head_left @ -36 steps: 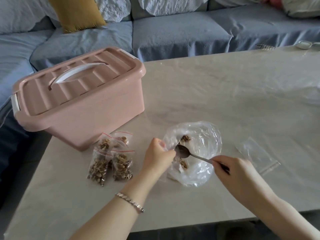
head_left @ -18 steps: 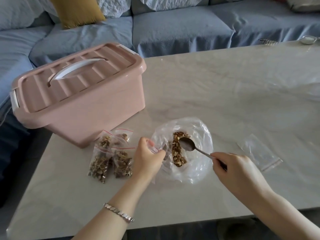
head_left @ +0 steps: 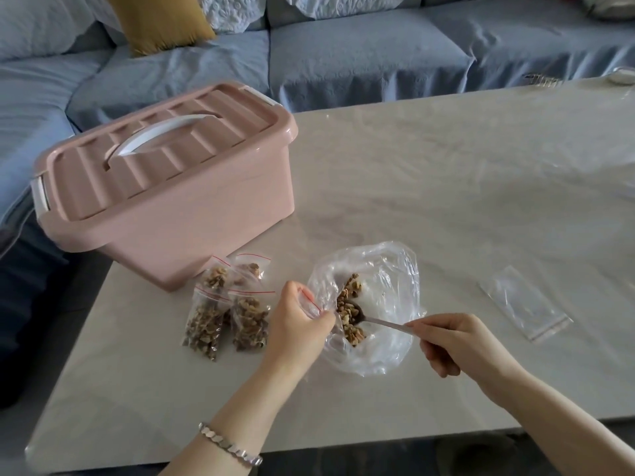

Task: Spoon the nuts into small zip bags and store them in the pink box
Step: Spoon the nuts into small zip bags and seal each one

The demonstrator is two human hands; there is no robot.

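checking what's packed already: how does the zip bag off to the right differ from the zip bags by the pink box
The empty zip bag lies flat and see-through; the filled zip bags bulge with nuts. The empty zip bag lies alone to the right; the filled zip bags overlap in a cluster beside the pink box. All are small clear bags on the table, outside the box.

A pale table [head_left: 446, 187] carries a closed pink box [head_left: 178, 214] at its left. Just in front of the box lie filled zip bags [head_left: 226, 310]. To their right are a big clear bag of nuts [head_left: 388, 304] and an empty zip bag [head_left: 525, 304].
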